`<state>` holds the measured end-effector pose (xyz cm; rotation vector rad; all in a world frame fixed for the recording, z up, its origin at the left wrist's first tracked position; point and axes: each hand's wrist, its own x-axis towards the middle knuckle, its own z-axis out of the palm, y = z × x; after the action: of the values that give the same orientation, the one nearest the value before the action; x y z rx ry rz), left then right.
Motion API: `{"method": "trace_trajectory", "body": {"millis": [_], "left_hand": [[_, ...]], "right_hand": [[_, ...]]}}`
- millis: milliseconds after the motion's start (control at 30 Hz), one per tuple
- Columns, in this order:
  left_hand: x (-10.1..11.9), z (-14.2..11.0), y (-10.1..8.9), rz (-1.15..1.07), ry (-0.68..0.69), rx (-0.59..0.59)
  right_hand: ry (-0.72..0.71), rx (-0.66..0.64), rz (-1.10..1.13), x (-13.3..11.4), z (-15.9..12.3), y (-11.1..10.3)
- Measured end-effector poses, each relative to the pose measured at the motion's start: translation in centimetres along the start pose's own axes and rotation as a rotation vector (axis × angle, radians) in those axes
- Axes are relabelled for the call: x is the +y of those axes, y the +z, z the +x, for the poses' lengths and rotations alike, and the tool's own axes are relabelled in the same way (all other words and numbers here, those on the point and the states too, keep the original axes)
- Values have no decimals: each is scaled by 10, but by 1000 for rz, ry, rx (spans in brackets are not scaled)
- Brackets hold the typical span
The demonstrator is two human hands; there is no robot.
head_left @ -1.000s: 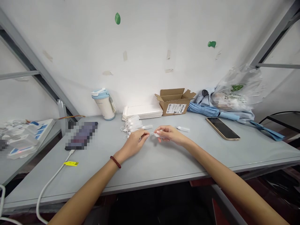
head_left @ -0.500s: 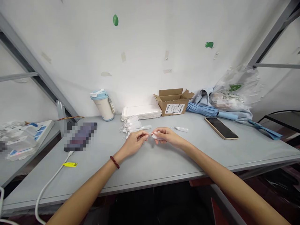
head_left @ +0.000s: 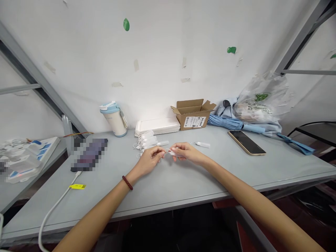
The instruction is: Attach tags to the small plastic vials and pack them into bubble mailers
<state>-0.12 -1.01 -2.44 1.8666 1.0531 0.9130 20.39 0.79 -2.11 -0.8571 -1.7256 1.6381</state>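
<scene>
Between my hands is a small white tube-like piece point(head_left: 172, 153) with a thin white cord loop at its left end. My right hand point(head_left: 183, 152) is closed around its body, hiding most of it. The fingertips of my left hand point(head_left: 152, 158) pinch the thin cord beside it. Just behind my left hand lies a pile of similar white pieces point(head_left: 147, 139) with cord loops. One more white piece point(head_left: 203, 144) rests on the table beyond my right hand. A dark red bead bracelet point(head_left: 127, 182) circles my left wrist.
At the back stand a cream and blue cup point(head_left: 114, 120), a stack of white trays point(head_left: 160, 125) and an open cardboard box point(head_left: 194, 119). To the right are a phone point(head_left: 246, 142), a blue umbrella point(head_left: 228, 122) and a plastic bag point(head_left: 262, 101). A white cable point(head_left: 56, 204) runs at left.
The view has shifted slightly. My hands stay almost in place, and the cord between them bows a little more into a loop.
</scene>
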Motion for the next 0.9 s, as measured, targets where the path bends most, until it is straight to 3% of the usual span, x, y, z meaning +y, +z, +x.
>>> {"method": "trace_trajectory", "body": {"millis": [900], "left_hand": [[1,-3,2,180,70,25]], "right_hand": [[17,3,10,7,1,0]]}}
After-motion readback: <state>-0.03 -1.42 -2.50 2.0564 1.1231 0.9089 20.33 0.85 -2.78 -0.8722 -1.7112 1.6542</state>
